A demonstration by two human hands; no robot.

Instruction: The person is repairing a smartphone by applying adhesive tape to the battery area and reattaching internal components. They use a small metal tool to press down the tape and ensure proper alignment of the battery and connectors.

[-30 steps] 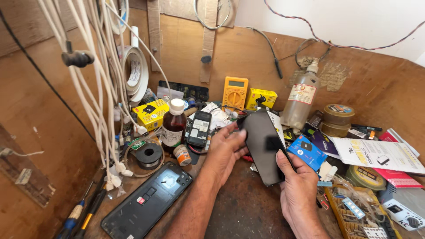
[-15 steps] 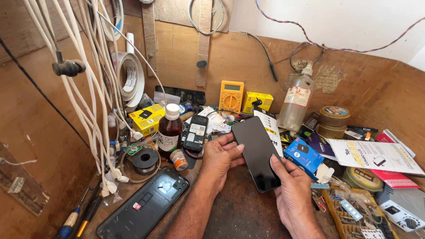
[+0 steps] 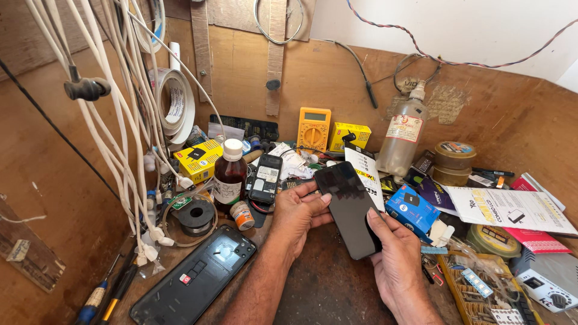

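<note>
I hold the dark phone screen (image 3: 349, 207) above the counter (image 3: 328, 289), my left hand (image 3: 298, 213) pinching its upper edge, my right hand (image 3: 394, 259) closed on its lower corner. A blue box (image 3: 412, 210) lies just right, a white-labelled brown bottle (image 3: 230, 177) left, yellow boxes (image 3: 349, 135) behind. My right fingers are partly hidden behind the glass.

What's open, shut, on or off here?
Black phone: screen dark, held in left hand and right hand.
Opened phone: back cover off, lying flat.
Brown bottle: capped, upright.
Clear bottle: upright, nozzle on.
Yellow multimeter: display blank.
</note>
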